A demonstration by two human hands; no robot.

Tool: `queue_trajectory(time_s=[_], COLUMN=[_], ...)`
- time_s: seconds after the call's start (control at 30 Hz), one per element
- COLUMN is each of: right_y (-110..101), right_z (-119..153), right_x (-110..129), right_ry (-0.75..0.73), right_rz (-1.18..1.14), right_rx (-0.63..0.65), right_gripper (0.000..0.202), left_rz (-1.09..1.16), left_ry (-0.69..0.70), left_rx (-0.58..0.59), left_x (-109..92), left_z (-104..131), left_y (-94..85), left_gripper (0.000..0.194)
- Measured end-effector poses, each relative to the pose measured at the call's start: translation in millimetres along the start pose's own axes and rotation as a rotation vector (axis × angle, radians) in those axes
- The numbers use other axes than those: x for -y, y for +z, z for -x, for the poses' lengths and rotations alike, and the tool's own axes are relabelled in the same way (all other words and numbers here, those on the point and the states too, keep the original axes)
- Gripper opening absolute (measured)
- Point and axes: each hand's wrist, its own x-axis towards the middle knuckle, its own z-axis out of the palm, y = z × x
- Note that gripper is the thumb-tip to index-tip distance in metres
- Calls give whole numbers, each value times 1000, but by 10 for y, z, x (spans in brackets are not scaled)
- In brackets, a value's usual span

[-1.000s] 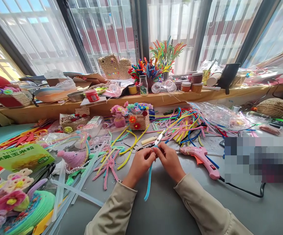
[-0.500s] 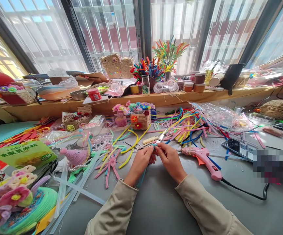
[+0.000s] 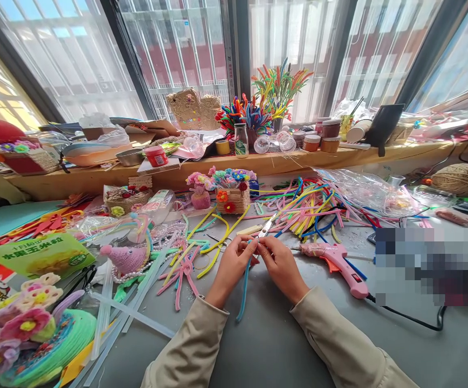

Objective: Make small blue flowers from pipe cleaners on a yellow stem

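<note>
Both hands meet at the middle of the grey table. My left hand (image 3: 234, 269) is closed on a blue pipe cleaner (image 3: 242, 296), whose free end hangs down towards me. My right hand (image 3: 277, 267) pinches at the same spot, its fingertips touching those of the left; the piece between them is mostly hidden. Just beyond the fingertips lie scissors (image 3: 266, 228) and a pale stick (image 3: 250, 230). A pink glue gun (image 3: 339, 258) rests right of my right hand. Left of my left hand is a pink pipe-cleaner piece (image 3: 185, 269).
A heap of coloured pipe cleaners (image 3: 307, 207) lies behind the hands. A small flower basket (image 3: 233, 199) stands beside it. Clear glue sticks (image 3: 132, 312), a pink knitted cone (image 3: 126, 258) and a flower piece (image 3: 48, 345) are at left. A black cord (image 3: 404, 318) runs at right.
The blue pipe cleaner now hangs out further and more visibly below my left hand. Both hands have shifted only slightly. A blurred patch at right has spread leftwards over the phone.
</note>
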Motion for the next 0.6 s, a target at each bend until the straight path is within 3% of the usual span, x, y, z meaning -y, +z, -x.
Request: queue_trajectory(time_s=[0.37,0.5,0.6], right_y=[13,22,21], right_z=[11,8,7], right_x=[18,6,-11], right_ry=[86,106,139], right_rz=[12,26,27], right_rx=[-35,-60,-89], right_gripper=[17,17,16], left_rz=[-29,-293,-545], left_ry=[82,170,316], left_rx=[23,-5,-170], left_x=[24,33,-67], left_z=[18,0,40], left_y=[-9,32,83], left_gripper=[25,25,23])
